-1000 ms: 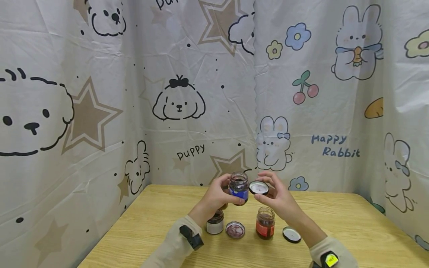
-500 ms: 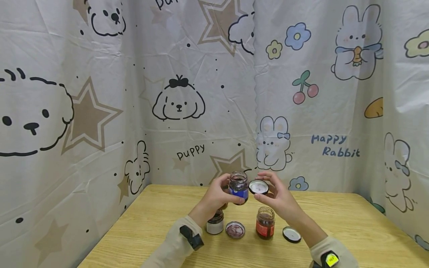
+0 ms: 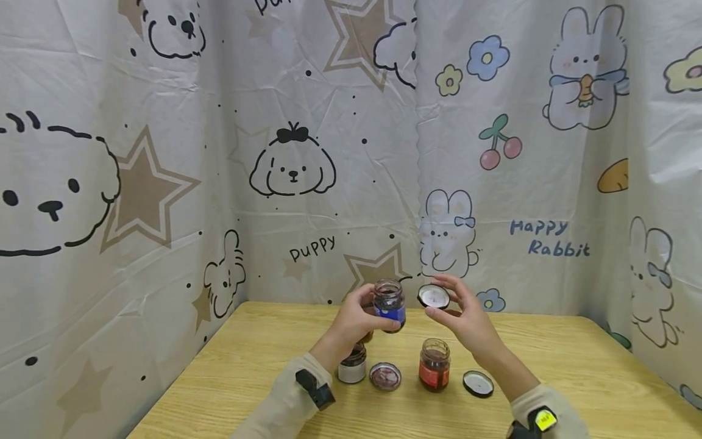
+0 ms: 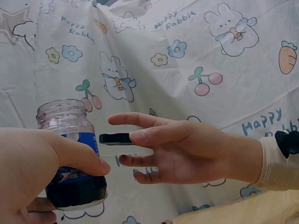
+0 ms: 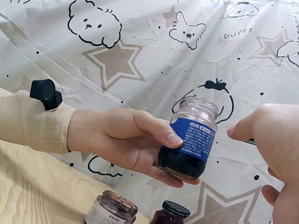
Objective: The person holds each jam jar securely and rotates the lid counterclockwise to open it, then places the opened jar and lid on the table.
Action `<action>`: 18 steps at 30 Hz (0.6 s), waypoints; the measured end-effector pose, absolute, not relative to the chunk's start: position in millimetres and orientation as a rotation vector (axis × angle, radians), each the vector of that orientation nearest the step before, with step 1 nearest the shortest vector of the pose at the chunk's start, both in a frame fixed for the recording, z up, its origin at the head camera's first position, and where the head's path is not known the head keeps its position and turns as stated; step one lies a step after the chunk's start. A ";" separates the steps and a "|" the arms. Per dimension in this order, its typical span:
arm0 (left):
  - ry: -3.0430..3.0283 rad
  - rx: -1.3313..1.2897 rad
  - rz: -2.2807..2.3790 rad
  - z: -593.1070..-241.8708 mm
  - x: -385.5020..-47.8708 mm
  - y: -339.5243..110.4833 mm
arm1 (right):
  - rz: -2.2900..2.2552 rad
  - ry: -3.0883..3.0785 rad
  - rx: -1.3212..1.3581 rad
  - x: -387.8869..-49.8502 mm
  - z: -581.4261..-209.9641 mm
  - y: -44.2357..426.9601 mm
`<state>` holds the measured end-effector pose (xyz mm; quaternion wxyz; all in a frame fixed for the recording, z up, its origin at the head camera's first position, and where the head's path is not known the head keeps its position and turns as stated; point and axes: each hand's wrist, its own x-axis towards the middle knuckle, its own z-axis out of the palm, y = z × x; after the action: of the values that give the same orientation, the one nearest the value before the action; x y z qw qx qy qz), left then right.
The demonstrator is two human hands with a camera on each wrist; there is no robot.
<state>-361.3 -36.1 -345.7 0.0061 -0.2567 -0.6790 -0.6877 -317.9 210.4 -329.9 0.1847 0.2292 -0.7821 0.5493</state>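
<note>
My left hand (image 3: 351, 320) grips a blue-labelled glass jar (image 3: 389, 306) above the table; its mouth is uncovered and dark contents fill the lower part (image 5: 184, 161). To its right, my right hand (image 3: 466, 314) pinches a black-rimmed lid (image 3: 433, 297) between thumb and fingers, white inside turned toward the head camera. A gap separates lid and jar. Seen from the left wrist, the lid (image 4: 116, 139) is edge-on, level with the jar's label. Below stand an uncovered red-labelled jar (image 3: 434, 366) and an uncovered white-labelled jar (image 3: 352, 364), the latter partly behind my left wrist.
On the wooden table (image 3: 526, 353) lie a stained lid (image 3: 385, 377) between the two jars and a white-lined lid (image 3: 478, 384) right of the red-labelled one. A dark-lidded jar (image 5: 170, 212) stands behind the white-labelled jar. Printed curtains (image 3: 329, 213) enclose the table.
My right hand has drawn the lid a little to the right and up, widening its gap from the jar. The left hand with the jar has barely moved.
</note>
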 end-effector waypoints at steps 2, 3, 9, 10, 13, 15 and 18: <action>-2.123 -0.782 -2.132 -347.9 -362.5 -34.8 | 1.548 -2.201 0.645 -319.4 -330.8 211.8; -2.122 -0.771 -2.122 -349.0 -362.9 -34.0 | 1.550 -2.201 0.646 -320.1 -331.3 212.3; -2.135 -0.731 -2.088 -355.0 -364.9 -25.9 | 1.536 -2.216 0.629 -323.0 -334.8 216.1; -2.137 -0.727 -2.084 -356.0 -365.5 -24.1 | 1.529 -2.218 0.623 -323.5 -335.3 216.7; -2.135 -0.687 -2.086 -359.2 -367.3 -18.3 | 1.509 -2.230 0.617 -325.0 -335.6 218.0; -2.141 -0.651 -2.081 -361.4 -368.3 -14.2 | 1.514 -2.236 0.615 -326.3 -335.9 218.8; -2.154 -0.592 -2.057 -363.5 -369.9 -7.6 | 1.516 -2.240 0.609 -329.2 -335.9 220.8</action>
<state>-369.9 -7.6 -363.5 0.0525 -0.1945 -0.7082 -0.6766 -329.2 220.8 -335.9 0.1834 0.2161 -0.7943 0.5373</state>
